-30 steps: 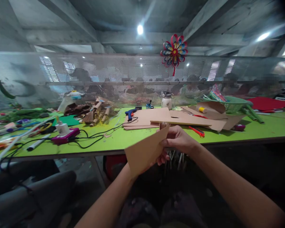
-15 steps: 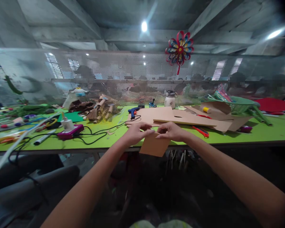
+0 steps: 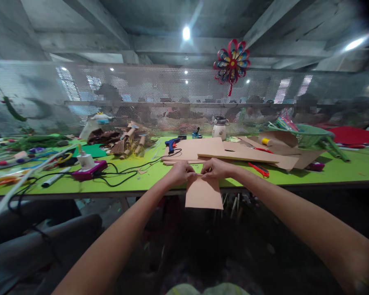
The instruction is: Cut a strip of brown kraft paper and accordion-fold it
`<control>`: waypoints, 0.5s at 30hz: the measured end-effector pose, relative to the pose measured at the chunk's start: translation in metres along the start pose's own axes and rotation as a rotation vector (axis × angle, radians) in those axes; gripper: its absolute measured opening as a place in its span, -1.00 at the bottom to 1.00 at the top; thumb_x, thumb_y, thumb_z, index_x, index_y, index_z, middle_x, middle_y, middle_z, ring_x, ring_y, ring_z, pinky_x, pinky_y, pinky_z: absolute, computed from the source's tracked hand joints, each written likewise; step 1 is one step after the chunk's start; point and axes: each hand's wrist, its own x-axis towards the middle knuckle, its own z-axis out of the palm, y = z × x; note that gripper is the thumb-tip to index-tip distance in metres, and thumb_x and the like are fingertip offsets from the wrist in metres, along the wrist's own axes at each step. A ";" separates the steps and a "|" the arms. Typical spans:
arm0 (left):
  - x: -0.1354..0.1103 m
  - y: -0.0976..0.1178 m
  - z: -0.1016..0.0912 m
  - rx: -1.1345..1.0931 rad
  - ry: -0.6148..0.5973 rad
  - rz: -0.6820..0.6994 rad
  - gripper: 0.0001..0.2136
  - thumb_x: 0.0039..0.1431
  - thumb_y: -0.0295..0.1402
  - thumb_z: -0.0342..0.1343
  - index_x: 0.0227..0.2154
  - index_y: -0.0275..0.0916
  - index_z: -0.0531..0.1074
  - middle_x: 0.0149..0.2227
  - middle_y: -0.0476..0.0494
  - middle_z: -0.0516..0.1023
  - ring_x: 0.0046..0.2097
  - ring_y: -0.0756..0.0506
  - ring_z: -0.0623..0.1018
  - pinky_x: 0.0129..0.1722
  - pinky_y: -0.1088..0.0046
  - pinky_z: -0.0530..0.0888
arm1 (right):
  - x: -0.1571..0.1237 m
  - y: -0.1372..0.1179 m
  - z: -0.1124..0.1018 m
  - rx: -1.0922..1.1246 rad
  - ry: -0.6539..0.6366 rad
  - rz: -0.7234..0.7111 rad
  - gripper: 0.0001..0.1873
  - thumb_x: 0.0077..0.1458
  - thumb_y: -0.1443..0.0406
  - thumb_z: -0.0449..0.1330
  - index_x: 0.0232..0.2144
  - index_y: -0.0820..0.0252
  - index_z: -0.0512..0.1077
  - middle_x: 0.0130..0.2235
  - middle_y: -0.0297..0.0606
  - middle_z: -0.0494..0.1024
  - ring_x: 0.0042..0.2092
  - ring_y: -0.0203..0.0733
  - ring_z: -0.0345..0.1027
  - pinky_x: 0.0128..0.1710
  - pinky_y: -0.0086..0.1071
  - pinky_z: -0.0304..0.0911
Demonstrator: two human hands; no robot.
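A small brown sheet of card (image 3: 203,196) hangs over the near edge of the green tabletop, its far edge pinched by both hands. My left hand (image 3: 181,173) is closed on the far left corner, fingertips pressed together. Close beside it, my right hand (image 3: 215,169) grips the far right part in the same way. The fingertips partly hide the card's upper edge. Just beyond the hands lie larger sheets of brown cardboard (image 3: 199,148), with a long cardboard strip (image 3: 242,157) across them. A blue glue gun (image 3: 172,145) rests at their left.
A red-handled cutter (image 3: 258,169) lies right of the hands. Leftward sits a purple power strip (image 3: 89,170) with black cords. Rolled brown paper pieces (image 3: 129,141), a white bottle (image 3: 219,128) and a green basket (image 3: 313,135) stand farther back, before a perforated metal screen (image 3: 166,86).
The card has swung round and tilted, so its broad face now shows straighter and lighter. Both hands have lowered slightly toward the table edge, still pinching it.
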 end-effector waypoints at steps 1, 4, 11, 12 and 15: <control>0.000 -0.002 0.002 -0.011 -0.017 0.000 -0.78 0.05 -0.31 0.07 -0.40 -0.27 0.59 -0.52 -0.08 0.44 -0.43 -0.04 0.39 -0.47 0.50 0.21 | 0.001 0.002 0.003 -0.012 0.002 0.014 -0.76 -0.06 0.26 0.20 -0.38 0.32 0.56 -0.46 -0.26 0.52 -0.44 -0.32 0.26 -0.47 -0.48 0.09; 0.000 -0.003 0.007 -0.012 -0.035 0.032 -0.77 0.06 -0.30 0.05 -0.38 -0.29 0.58 -0.48 -0.10 0.45 -0.41 -0.05 0.40 -0.43 0.50 0.23 | 0.000 0.005 0.011 -0.043 0.030 0.044 -0.75 -0.04 0.25 0.19 -0.38 0.33 0.55 -0.48 -0.29 0.51 -0.44 -0.32 0.24 -0.47 -0.49 0.07; 0.001 0.004 0.019 0.010 -0.016 0.089 -0.77 0.11 -0.24 0.05 -0.40 -0.27 0.55 -0.45 -0.11 0.43 -0.41 -0.03 0.38 -0.46 0.50 0.21 | 0.000 0.003 0.021 -0.123 0.127 -0.006 -0.74 0.01 0.20 0.16 -0.43 0.32 0.53 -0.51 -0.28 0.46 -0.45 -0.32 0.20 -0.48 -0.48 0.02; 0.001 0.004 0.020 0.007 -0.009 0.079 -0.77 0.11 -0.24 0.05 -0.41 -0.27 0.54 -0.44 -0.11 0.43 -0.40 -0.03 0.38 -0.46 0.50 0.21 | 0.000 0.003 0.022 -0.137 0.127 -0.010 -0.74 0.01 0.20 0.17 -0.44 0.32 0.52 -0.50 -0.27 0.46 -0.45 -0.32 0.19 -0.48 -0.48 0.02; 0.001 0.004 0.023 0.015 0.003 0.091 -0.79 0.10 -0.26 0.07 -0.43 -0.28 0.53 -0.41 -0.12 0.43 -0.36 -0.04 0.39 -0.43 0.50 0.23 | 0.000 0.004 0.018 -0.194 0.075 -0.024 -0.78 0.02 0.24 0.17 -0.46 0.31 0.51 -0.49 -0.25 0.47 -0.45 -0.32 0.19 -0.47 -0.48 0.02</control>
